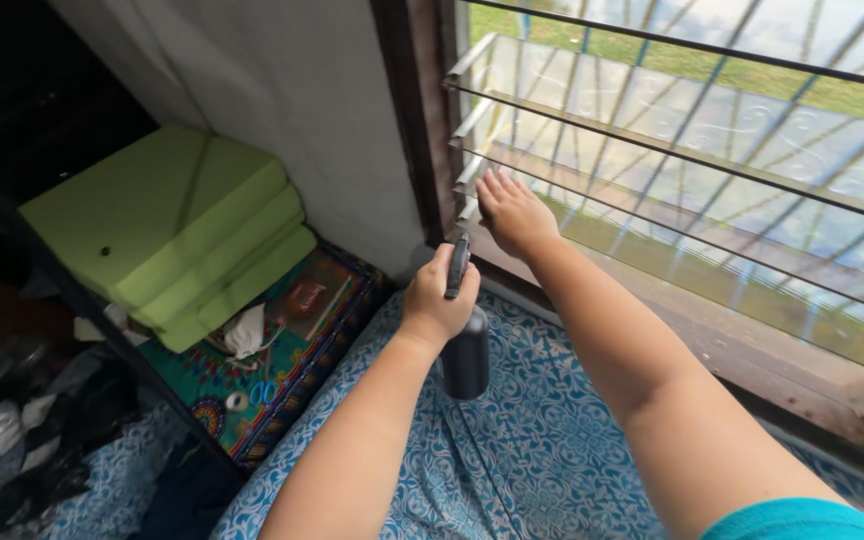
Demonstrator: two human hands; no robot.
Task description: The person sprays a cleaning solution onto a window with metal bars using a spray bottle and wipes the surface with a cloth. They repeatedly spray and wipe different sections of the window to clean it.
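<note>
My left hand [439, 298] grips the top of a black spray bottle [465, 355], held upright above the blue patterned bedding with its nozzle toward the window. My right hand [512, 212] reaches forward with fingers spread and rests flat on the lower glass slats of a louvre window [592, 160]. Whether it holds a cloth is hidden. The two hands are close together, the right one just beyond the left.
A metal grille sits outside the louvres, with grass beyond. A dark window frame post [414, 110] meets a white wall. Folded green foam pads [177, 225] lie on a colourful mat [282, 350] at left. Blue patterned bedding [542, 440] spreads below my arms.
</note>
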